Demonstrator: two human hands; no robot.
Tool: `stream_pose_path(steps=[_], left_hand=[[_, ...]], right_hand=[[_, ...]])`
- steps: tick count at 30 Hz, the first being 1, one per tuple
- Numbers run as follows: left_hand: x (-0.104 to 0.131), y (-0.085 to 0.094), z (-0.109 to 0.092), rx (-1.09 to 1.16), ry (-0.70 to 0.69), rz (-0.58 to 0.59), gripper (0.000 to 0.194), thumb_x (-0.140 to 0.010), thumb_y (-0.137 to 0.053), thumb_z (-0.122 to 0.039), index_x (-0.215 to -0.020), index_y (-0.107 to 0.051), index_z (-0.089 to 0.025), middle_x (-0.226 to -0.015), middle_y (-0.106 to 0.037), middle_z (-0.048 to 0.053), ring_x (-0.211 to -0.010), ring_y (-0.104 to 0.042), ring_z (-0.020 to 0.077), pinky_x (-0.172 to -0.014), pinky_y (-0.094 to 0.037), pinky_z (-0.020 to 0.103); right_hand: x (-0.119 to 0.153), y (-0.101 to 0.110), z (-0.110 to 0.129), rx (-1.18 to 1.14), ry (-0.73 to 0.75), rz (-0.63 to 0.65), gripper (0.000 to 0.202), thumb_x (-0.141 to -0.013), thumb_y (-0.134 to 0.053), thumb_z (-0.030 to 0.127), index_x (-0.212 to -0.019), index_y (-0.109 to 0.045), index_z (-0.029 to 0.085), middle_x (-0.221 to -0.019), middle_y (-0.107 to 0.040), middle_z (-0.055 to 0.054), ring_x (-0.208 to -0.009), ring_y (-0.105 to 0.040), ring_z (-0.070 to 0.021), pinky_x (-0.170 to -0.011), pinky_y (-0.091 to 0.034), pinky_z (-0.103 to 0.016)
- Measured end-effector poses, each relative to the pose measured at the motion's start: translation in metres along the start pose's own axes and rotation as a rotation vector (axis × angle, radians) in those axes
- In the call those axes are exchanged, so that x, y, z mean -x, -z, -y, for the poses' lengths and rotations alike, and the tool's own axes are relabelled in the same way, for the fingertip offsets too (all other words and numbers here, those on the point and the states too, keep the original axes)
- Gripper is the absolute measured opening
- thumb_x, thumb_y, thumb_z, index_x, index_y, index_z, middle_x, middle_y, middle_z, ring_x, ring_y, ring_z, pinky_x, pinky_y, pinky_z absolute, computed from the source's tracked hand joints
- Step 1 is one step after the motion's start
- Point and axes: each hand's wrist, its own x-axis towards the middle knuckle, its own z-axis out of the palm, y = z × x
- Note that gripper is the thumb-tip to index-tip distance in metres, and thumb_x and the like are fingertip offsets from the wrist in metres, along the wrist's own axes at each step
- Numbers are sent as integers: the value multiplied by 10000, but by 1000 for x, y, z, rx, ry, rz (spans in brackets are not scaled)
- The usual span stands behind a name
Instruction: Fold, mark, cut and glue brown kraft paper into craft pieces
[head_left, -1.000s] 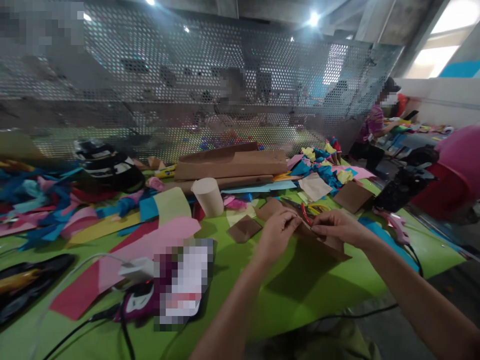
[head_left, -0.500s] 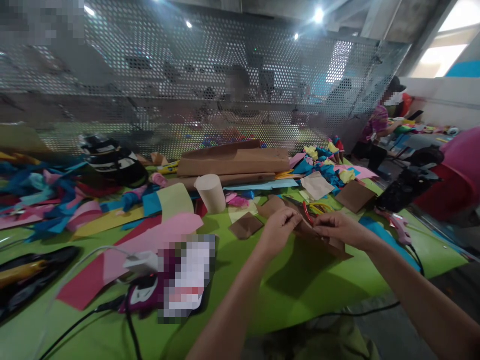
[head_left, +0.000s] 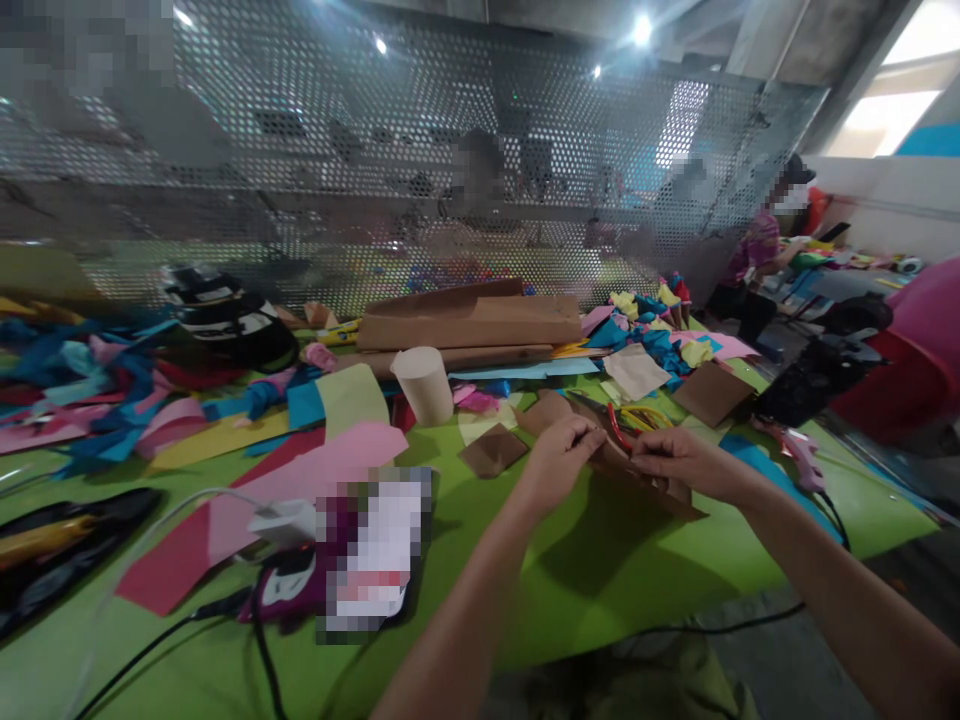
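Between both hands, just over the green tabletop [head_left: 480, 560], is a brown piece of paper [head_left: 616, 465]. My left hand [head_left: 561, 462] pinches its left part with thumb and fingers together. My right hand [head_left: 684, 462] grips the paper farther right, fingers closed; its lower corner sticks out below that hand. Right behind the hands lie scissors with red handles [head_left: 619, 428], partly covered, beside something yellow and looped [head_left: 645, 416]. A loose brown paper square [head_left: 493, 451] rests left of my left hand, and another brown square [head_left: 715, 393] lies beyond the right one.
A cream paper roll [head_left: 424, 386] stands behind on the table. Folded brown paper [head_left: 469, 325] lies against the perforated metal screen [head_left: 360, 200]. Colored paper scraps [head_left: 82, 390] crowd the left. A pink glue gun [head_left: 802, 458], a phone [head_left: 382, 550] and cables are nearby. A person [head_left: 757, 245] sits at right.
Very little differs. The whole view has shifted slightly, and both hands keep their hold on the brown paper in nearly the same place.
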Motion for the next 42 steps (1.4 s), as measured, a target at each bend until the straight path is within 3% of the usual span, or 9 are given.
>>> stream_pose_path(steps=[8, 13, 21, 25, 29, 42], left_hand=[[1, 0, -4, 9, 22, 13, 250, -958, -545, -326, -760, -606, -186, -783, -594, 29, -792, -560, 189, -739, -443, 294], [1, -1, 1, -5, 62, -18, 252, -954, -547, -346, -767, -599, -186, -772, -591, 20, -785, -552, 187, -728, -438, 289], [0, -3, 3, -44, 91, -83, 249, -951, -549, -339, -767, -609, -182, -767, -600, 17, -780, -555, 184, -715, -409, 284], [0, -2, 2, -52, 91, -94, 249, -957, -540, -343, -782, -616, -182, -790, -604, 27, -804, -560, 189, -725, -412, 285], [0, -2, 3, -62, 65, -96, 250, -962, -538, -343, -793, -628, -182, -797, -618, 30, -807, -573, 191, -730, -420, 284], [0, -3, 2, 69, 62, -81, 216, -970, -546, -310, -873, -678, -168, -892, -662, 50, -889, -599, 199, -812, -438, 294]], right_hand=[[2, -1, 0, -89, -38, 54, 389, -907, -660, 577, -784, -673, 208, -717, -689, -10, -601, -608, -144, -543, -440, -252], [2, -8, -4, -65, -18, -55, 421, -895, -655, 610, -758, -652, 212, -665, -644, -1, -565, -564, -145, -516, -396, -266], [9, -18, -8, 269, 171, -286, 383, -1022, -492, 519, -808, -631, 233, -709, -602, -20, -687, -575, -199, -637, -412, -317], [13, -19, 0, 328, 230, -312, 381, -1042, -448, 493, -841, -647, 237, -759, -638, -39, -728, -591, -215, -671, -417, -330], [13, -19, -2, 351, 248, -327, 305, -990, -559, 503, -961, -708, 239, -857, -702, -50, -756, -622, -220, -669, -435, -325], [7, -26, -12, 311, 194, -464, 308, -973, -578, 461, -795, -666, 225, -648, -620, -24, -615, -561, -196, -575, -383, -308]])
